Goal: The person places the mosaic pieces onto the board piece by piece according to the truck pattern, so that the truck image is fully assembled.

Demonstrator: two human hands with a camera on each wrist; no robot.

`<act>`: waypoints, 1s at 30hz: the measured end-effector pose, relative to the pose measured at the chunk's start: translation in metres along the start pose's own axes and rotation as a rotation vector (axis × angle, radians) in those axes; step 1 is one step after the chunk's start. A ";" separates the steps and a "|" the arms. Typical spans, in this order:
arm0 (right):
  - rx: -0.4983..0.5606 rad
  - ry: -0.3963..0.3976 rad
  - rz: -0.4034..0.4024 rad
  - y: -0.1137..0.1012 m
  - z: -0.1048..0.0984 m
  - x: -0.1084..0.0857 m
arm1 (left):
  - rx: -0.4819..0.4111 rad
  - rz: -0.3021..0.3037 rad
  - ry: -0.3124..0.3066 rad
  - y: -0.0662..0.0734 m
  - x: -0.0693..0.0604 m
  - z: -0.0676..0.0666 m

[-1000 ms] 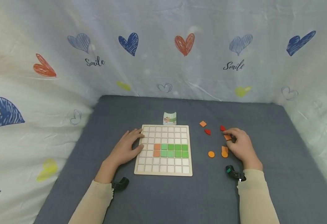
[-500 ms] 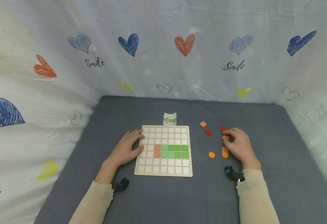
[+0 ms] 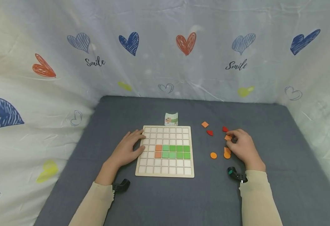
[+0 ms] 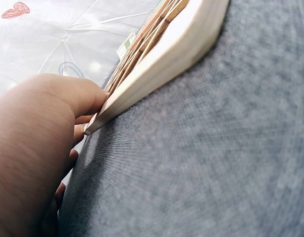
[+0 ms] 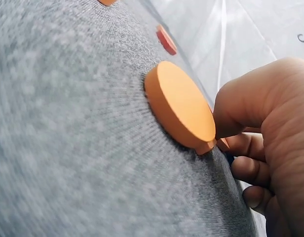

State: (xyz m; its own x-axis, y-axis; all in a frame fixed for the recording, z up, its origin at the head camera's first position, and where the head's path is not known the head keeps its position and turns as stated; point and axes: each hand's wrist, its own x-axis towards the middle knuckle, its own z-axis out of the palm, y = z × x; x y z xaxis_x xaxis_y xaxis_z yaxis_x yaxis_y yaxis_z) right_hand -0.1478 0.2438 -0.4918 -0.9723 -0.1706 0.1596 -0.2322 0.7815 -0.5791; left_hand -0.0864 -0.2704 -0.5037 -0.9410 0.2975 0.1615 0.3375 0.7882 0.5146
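The step in hand looks like picking up a loose piece for the grid board (image 3: 165, 170). At three o'clock from the board, the right hand (image 3: 244, 149) pinches an orange tile (image 3: 227, 137) between thumb and fingertips; whether the tile touches the tabletop (image 3: 165, 201) I cannot tell. A red piece (image 3: 225, 129) lies near it at eleven o'clock, an orange disc (image 3: 227, 155) at six. The left hand (image 3: 126, 149) rests relaxed on the board's nine o'clock edge, gripping nothing, probably to steady it. The next move likely calls for lifting the tile and carrying it towards nine o'clock to a bare cell; the pattern card (image 3: 171, 120) at twelve, too small to read, presumably settles which.
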 end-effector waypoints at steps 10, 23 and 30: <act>0.045 -0.010 0.025 0.001 -0.001 0.001 | -0.008 0.002 -0.003 0.000 0.000 -0.001; 0.146 -0.017 0.049 -0.008 0.001 0.005 | -0.009 -0.003 -0.007 0.001 -0.001 -0.002; 0.177 -0.048 0.063 -0.018 0.002 0.004 | -0.002 -0.002 -0.007 0.000 0.000 -0.001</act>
State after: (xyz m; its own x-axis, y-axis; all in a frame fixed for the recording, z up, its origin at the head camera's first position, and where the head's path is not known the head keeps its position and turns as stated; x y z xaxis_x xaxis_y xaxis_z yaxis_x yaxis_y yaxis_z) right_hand -0.1474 0.2276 -0.4826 -0.9843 -0.1564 0.0823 -0.1673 0.6747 -0.7189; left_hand -0.0866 -0.2706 -0.5027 -0.9415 0.2996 0.1541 0.3353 0.7881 0.5163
